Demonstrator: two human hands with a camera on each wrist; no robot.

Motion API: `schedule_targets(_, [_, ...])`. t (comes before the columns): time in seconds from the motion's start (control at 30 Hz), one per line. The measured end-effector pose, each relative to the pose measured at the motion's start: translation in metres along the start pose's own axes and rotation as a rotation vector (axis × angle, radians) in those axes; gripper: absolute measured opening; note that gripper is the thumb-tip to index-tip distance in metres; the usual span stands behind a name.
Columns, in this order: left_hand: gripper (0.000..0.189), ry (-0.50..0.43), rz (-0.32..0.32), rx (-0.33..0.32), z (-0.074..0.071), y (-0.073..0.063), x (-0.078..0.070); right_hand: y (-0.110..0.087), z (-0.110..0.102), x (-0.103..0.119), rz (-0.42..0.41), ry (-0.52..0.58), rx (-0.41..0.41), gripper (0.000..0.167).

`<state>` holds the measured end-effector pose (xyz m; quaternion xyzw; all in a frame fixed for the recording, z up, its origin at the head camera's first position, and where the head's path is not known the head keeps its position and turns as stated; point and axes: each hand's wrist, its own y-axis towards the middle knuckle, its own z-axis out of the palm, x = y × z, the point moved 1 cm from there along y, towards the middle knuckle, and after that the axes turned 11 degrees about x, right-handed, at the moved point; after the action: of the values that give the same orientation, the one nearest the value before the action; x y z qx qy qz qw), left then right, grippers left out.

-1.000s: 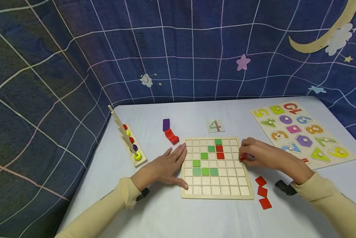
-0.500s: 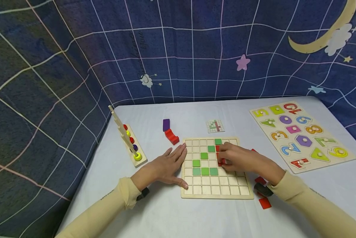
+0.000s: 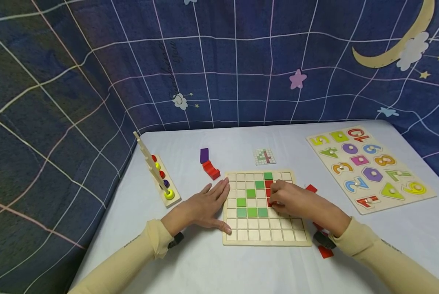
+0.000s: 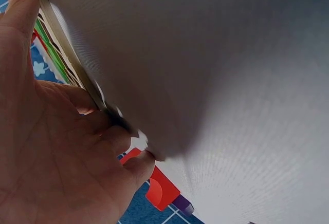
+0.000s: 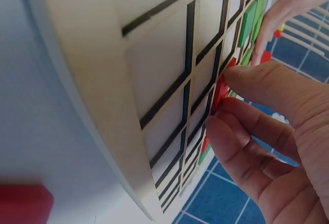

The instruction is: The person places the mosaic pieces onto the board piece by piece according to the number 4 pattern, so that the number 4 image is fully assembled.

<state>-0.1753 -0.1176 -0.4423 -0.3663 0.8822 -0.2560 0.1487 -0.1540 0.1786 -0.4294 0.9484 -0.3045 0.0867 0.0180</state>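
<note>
My left hand (image 3: 205, 206) lies with fingers spread along the left edge of a wooden grid board (image 3: 267, 243), fingertips on its rim. Over the board's middle, my right hand (image 3: 296, 199) pinches a red square tile (image 5: 221, 91) between thumb and fingertips, right at a grid cell. That tile stands just below other red tiles (image 3: 269, 185) in one column; the fingers partly cover it. Several green tiles (image 3: 252, 212) form a diagonal and a short row left of that column.
Loose red tiles (image 3: 325, 252) lie right of the board, partly under the right wrist. Behind it are a pattern card (image 3: 264, 156), a red wavy block (image 3: 211, 170) and a purple block (image 3: 204, 155). A bead peg stand (image 3: 169, 195) is left, a number puzzle (image 3: 373, 174) right.
My right hand has moved left from the board's right edge to the red column, bringing a red tile into the grid. The left hand has stayed put.
</note>
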Motion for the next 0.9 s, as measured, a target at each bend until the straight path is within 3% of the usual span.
schedule_targets(0.17, [0.132, 0.012, -0.006, 0.005, 0.001, -0.001, 0.0, -0.001, 0.002, -0.001, 0.031, 0.027, 0.024, 0.01])
schedule_targets(0.4, [0.13, 0.014, 0.007, -0.004, 0.0, -0.001, 0.001, -0.008, -0.006, -0.006, 0.005, 0.086, 0.008, 0.01])
schedule_targets(0.57, [0.131, 0.008, 0.007, -0.004, 0.0, -0.001, 0.0, -0.019, -0.013, -0.014, 0.056, 0.098, 0.017, 0.008])
schedule_targets(0.73, [0.132, 0.009, -0.005, 0.006, -0.001, -0.001, 0.0, -0.037, -0.018, -0.024, 0.148, 0.067, 0.001, 0.01])
schedule_targets(0.9, [0.131, 0.007, 0.0, 0.008, -0.001, 0.0, 0.001, -0.056, -0.02, -0.041, 0.359, 0.1, -0.008, 0.009])
